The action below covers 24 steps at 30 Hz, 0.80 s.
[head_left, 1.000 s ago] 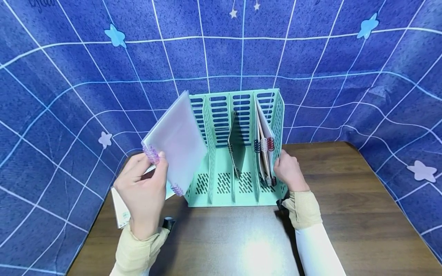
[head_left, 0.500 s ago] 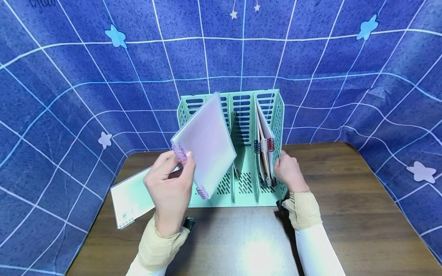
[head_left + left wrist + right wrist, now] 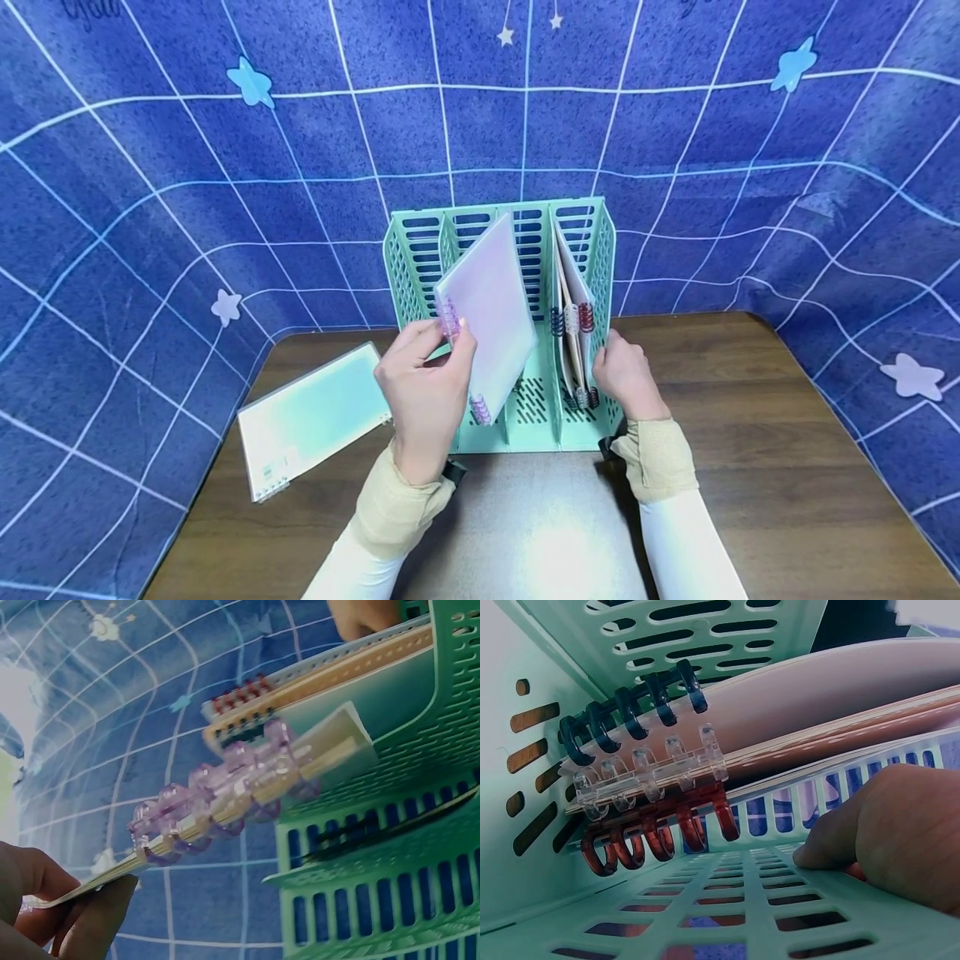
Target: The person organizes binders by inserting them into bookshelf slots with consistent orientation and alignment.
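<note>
My left hand (image 3: 426,387) pinches a translucent lilac notebook (image 3: 491,312) by its spine, beside the purple binding rings (image 3: 217,799). The notebook stands tilted in front of the second and third compartments of a mint-green file organizer (image 3: 604,267); its lower edge hangs near the organizer's front. My right hand (image 3: 626,375) grips the organizer's right side wall, thumb inside. Several ring-bound notebooks (image 3: 576,292) lean in the right compartment, with dark blue rings (image 3: 634,712), clear rings (image 3: 649,776) and red rings (image 3: 660,832). The dark notebook is mostly hidden behind the lilac one.
A pale green ring-bound notebook (image 3: 318,421) lies flat on the wooden table (image 3: 750,467), left of the organizer. Upright dividers part the organizer into compartments. A blue cloth (image 3: 300,142) with white lines and stars hangs behind and at both sides.
My left hand has carried the lilac notebook rightward from the organizer's left end to its middle, uncovering the pale green notebook and covering the dark one. My right hand stays on the wall.
</note>
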Each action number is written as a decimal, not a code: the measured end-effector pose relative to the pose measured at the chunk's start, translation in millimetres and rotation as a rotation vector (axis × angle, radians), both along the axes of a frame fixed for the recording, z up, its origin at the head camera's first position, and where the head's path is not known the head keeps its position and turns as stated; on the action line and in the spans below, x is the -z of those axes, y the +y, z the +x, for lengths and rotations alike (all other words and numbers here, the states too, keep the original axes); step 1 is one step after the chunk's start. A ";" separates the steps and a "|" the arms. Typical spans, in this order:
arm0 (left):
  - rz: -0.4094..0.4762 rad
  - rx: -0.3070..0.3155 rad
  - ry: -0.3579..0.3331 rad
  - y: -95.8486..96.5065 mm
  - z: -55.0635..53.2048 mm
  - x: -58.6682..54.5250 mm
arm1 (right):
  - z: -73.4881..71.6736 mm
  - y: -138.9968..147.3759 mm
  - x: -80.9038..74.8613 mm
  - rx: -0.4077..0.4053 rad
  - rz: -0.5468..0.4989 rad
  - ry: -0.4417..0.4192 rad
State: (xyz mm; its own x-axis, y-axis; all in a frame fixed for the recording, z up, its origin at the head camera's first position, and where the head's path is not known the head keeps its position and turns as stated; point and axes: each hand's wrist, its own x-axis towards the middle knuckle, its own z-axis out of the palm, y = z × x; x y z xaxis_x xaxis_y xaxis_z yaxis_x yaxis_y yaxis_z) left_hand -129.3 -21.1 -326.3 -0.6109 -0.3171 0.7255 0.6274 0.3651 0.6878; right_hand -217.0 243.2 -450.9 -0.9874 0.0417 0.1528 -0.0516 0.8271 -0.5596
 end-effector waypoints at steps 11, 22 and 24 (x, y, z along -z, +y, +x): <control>-0.047 -0.067 -0.006 28.6 -32.9 30.3 | 1.5 -2.1 1.6 0.000 -0.014 0.004; -0.064 -0.090 -0.047 43.6 -47.1 59.7 | -0.1 -1.0 -0.2 0.003 -0.011 0.008; -0.079 -0.098 -0.056 44.9 -48.5 65.0 | -0.1 -0.7 -0.1 0.005 -0.011 0.005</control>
State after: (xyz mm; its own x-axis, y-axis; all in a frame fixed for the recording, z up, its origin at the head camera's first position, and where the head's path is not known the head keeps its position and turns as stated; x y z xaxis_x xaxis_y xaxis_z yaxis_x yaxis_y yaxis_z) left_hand -177.8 23.8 -391.3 -0.6201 -0.3205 0.7161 0.5472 0.4773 0.6875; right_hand -217.1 242.5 -450.8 -0.9863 0.0481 0.1575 -0.0506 0.8214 -0.5680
